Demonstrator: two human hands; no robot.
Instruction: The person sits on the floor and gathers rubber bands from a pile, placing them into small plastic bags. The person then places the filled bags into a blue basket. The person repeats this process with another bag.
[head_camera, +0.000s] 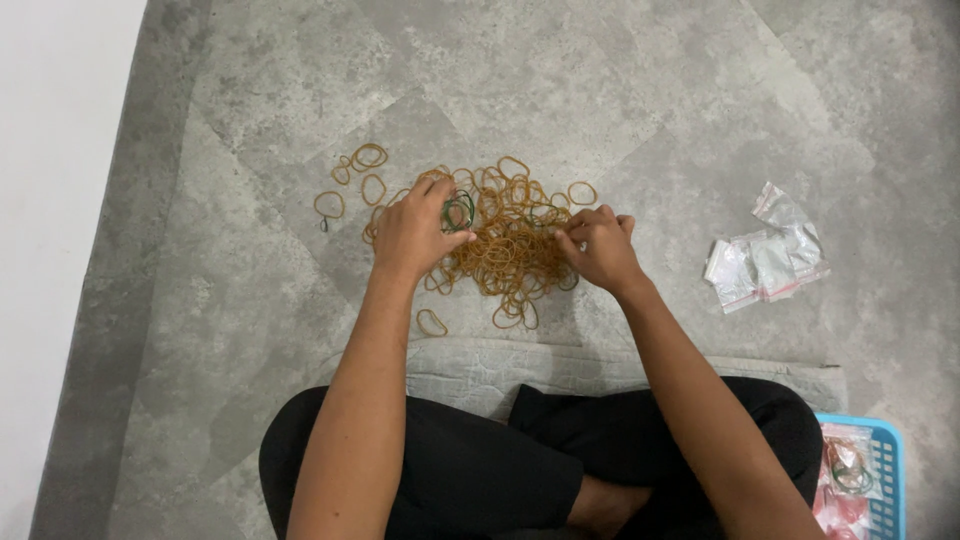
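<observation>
A loose heap of tan rubber bands lies on the grey floor in front of my crossed legs. My left hand rests on the heap's left side, fingers curled around a small bundle of green and dark rubber bands. My right hand sits at the heap's right edge with fingertips pinched on a tan rubber band from the pile. Stray bands lie scattered to the upper left, and a single band lies near my left wrist.
Several small clear zip bags lie on the floor to the right. A blue plastic basket holding filled bags stands at the lower right beside my knee. A grey mat lies under my legs. A white wall runs along the left.
</observation>
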